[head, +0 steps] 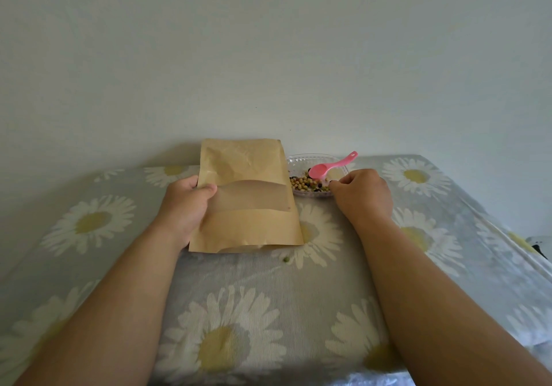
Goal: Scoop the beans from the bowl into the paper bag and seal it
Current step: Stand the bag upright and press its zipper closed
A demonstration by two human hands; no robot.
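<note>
A brown paper bag (248, 197) with a translucent window band stands upright on the table, its top edge flat. My left hand (186, 203) grips the bag's left edge, thumb across the front. To its right, a clear plastic bowl (301, 158) holds mixed yellow and dark beans (304, 183). A pink spoon (330, 166) lies in the bowl with its handle pointing up to the right. My right hand (363, 193) is curled at the bowl's near right rim, fingertips pinched at the beans; whether it holds any is hidden.
The table (268, 290) wears a grey cloth printed with white daisies. One loose green bean (286, 259) lies on the cloth in front of the bag. A pale wall stands right behind the table. The right table edge slopes away.
</note>
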